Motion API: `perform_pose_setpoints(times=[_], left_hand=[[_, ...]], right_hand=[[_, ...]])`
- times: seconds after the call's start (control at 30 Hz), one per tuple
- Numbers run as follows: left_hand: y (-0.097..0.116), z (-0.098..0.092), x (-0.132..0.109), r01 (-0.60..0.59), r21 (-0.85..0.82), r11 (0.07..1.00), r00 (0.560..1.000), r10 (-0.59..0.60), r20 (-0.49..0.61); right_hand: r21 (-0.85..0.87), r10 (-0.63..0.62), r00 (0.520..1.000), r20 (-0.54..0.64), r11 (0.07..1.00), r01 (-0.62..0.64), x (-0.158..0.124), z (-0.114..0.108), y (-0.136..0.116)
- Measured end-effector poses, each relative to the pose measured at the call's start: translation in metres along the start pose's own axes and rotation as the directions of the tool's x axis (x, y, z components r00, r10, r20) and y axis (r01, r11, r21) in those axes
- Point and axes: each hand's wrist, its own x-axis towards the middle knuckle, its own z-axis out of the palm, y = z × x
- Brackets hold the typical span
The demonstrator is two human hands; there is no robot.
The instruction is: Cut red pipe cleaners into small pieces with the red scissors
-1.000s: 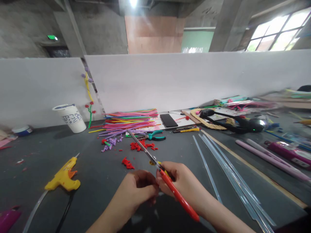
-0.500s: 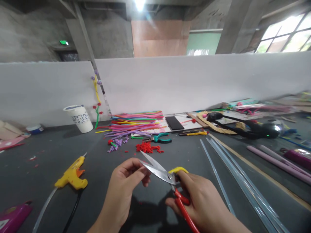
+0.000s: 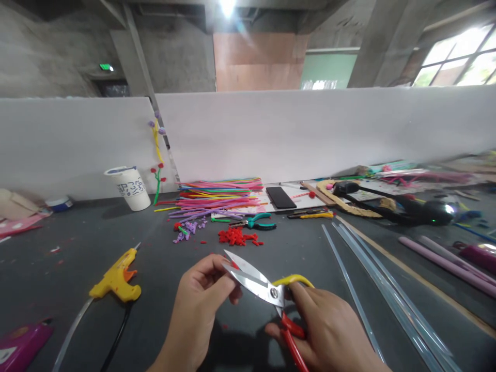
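Note:
My right hand (image 3: 329, 320) holds scissors (image 3: 258, 287) with one yellow and one red handle; the blades are slightly apart and point to the upper left. My left hand (image 3: 205, 299) is pinched at the blade tips, its thumb against the lower blade. A small bit of red (image 3: 234, 264) shows between the blades, partly hidden by fingers and metal. Beyond the hands lie a pile of short red pieces (image 3: 236, 236) and a scatter of purple pieces (image 3: 189, 229). Teal-handled pliers (image 3: 259, 222) rest just behind the red pile.
A yellow glue gun (image 3: 118, 276) lies at left, a white cup (image 3: 129, 191) behind it. Coloured pipe cleaners (image 3: 220, 194), a phone (image 3: 281, 197) and a cutter (image 3: 315, 214) lie at the back. Clear sticks (image 3: 380, 279) and a black headlamp (image 3: 411, 206) are on the right.
The scissor blades are a little wider apart, and the red bit between them now shows. Both hands stay nearly in place; the whole view has shifted slightly.

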Motion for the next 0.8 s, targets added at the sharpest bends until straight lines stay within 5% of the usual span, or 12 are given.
perform_pose_setpoints(times=[0.8], left_hand=[[0.0012,0.0000,-0.0026,-0.014,-0.022,1.000,1.000,0.014,0.011]], right_hand=[[-0.020,-0.051,0.996,-0.072,0.999,0.050,-0.0031,0.0070,-0.0012]])
